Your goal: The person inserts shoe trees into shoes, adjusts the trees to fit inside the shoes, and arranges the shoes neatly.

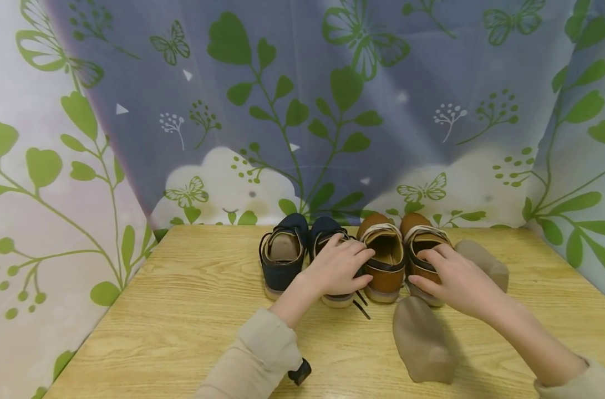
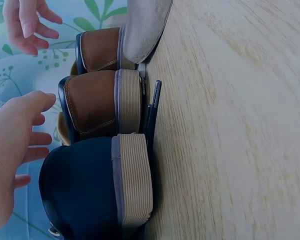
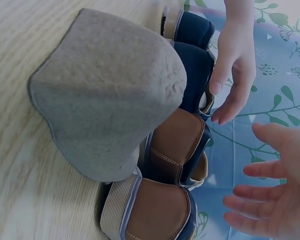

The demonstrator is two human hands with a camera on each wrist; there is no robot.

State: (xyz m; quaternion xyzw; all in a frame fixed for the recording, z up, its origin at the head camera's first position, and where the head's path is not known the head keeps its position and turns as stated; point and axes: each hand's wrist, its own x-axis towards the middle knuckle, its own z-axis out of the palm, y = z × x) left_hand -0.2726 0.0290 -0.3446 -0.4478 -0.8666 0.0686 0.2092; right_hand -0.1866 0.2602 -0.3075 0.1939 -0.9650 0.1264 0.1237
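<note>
My left hand (image 1: 338, 265) hovers over the right navy shoe (image 1: 327, 227), its fingers spread toward the left brown shoe (image 1: 385, 280). Nothing lies between those fingers. Above the right brown shoe (image 2: 97, 48) is my right hand (image 1: 459, 280), with fingers apart and empty in the right wrist view. The left navy shoe (image 1: 282, 275) has a taupe, rounded shoe insert (image 1: 284, 247) in its opening. Another taupe insert (image 1: 422, 341) lies on the table in front of the brown shoes, close below my right hand. My left hand hides much of the right navy shoe's opening.
A third taupe insert (image 1: 484, 263) lies to the right of the brown shoes, partly behind my right hand. Black laces (image 1: 361, 307) trail onto the wooden table (image 1: 182, 332). A patterned curtain (image 1: 292, 111) hangs behind the shoes, along the table's back edge.
</note>
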